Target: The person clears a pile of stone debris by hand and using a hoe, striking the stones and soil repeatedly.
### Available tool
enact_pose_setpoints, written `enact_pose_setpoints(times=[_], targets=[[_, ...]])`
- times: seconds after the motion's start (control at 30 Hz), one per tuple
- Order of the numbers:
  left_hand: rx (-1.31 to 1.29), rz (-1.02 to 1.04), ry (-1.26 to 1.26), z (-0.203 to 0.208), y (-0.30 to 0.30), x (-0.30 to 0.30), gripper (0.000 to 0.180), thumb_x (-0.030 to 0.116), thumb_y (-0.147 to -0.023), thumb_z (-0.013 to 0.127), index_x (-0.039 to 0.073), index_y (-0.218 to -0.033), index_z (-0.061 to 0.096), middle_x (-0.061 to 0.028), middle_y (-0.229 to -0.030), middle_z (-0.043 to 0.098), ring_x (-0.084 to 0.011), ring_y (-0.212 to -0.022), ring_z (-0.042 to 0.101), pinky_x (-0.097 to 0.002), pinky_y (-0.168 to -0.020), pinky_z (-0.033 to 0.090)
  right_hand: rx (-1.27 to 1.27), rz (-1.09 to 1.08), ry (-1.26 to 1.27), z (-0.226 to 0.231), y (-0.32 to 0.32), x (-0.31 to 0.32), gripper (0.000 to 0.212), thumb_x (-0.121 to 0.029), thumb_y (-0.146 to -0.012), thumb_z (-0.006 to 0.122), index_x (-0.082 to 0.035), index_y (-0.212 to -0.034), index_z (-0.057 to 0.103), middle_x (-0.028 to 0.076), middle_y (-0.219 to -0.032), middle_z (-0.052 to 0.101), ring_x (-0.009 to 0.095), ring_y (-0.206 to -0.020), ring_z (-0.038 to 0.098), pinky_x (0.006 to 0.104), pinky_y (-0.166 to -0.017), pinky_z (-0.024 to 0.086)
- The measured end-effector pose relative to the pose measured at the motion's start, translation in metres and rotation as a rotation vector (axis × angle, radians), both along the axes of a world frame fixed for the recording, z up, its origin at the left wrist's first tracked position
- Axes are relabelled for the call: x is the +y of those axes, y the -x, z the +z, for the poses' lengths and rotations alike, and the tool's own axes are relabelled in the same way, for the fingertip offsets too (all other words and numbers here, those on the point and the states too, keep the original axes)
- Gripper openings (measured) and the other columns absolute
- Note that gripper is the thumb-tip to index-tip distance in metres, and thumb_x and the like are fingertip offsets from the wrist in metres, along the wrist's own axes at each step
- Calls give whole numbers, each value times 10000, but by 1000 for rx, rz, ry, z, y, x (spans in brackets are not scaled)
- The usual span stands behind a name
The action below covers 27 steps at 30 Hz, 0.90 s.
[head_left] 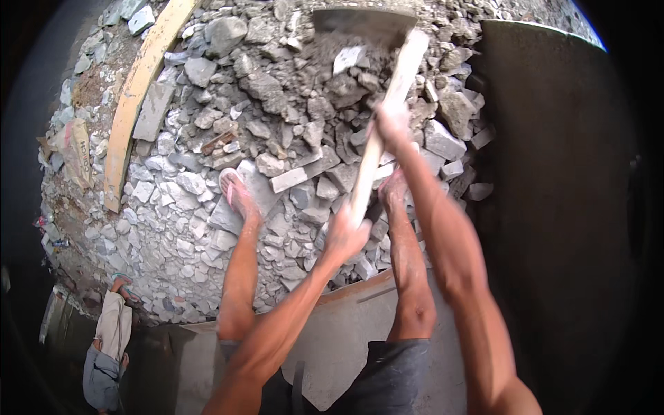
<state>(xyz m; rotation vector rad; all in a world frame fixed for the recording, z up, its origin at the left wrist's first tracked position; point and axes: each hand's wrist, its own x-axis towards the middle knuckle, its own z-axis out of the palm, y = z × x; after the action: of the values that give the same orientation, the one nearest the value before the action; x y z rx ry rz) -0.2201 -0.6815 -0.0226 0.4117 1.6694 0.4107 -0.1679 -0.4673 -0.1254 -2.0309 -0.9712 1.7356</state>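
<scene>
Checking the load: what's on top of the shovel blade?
Grey grit and a pale rubble chunk lie on the shovel blade. The blade's lower part is covered by them. Both hands, left and right, grip the handle.

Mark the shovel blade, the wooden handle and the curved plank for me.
shovel blade (360,24), head view, flat metal face.
wooden handle (387,104), head view, bare shaft above the right hand.
curved plank (135,90), head view, mid-length.

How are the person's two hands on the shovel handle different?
The right hand grips the handle high up, nearer the blade; the left hand grips its lower end. The right arm reaches out straighter; the left arm is bent. Both are bare and closed around the handle.
</scene>
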Motion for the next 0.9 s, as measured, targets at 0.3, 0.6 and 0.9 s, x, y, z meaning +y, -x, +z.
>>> enact_pose_setpoints(times=[0.3,0.6,0.9], targets=[[-80,-126,310,74,-69,-187,424,173,-739,726,-15,-1089,577,-291,-927,669,-470,-919,659,-521,-773,527,-228,-271,230,44,-104,-230,280,-34,-851,658,12,-1069,489,103,-698,593,205,-426,581,328,-399,498],[164,61,254,58,-22,-169,431,212,-758,716,37,-1130,588,-292,-880,667,-475,-877,664,-548,-740,522,-22,108,59,66,10,-166,236,-99,-820,637,1,-994,513,66,-696,583,175,-490,584,328,-456,493],[341,105,-11,-42,192,-13,445,105,-769,650,-54,-1172,549,-298,-945,659,-453,-858,669,-478,-755,536,91,87,-21,-12,266,4,162,-126,-867,617,10,-827,539,99,-608,573,208,-495,594,352,-447,514]])
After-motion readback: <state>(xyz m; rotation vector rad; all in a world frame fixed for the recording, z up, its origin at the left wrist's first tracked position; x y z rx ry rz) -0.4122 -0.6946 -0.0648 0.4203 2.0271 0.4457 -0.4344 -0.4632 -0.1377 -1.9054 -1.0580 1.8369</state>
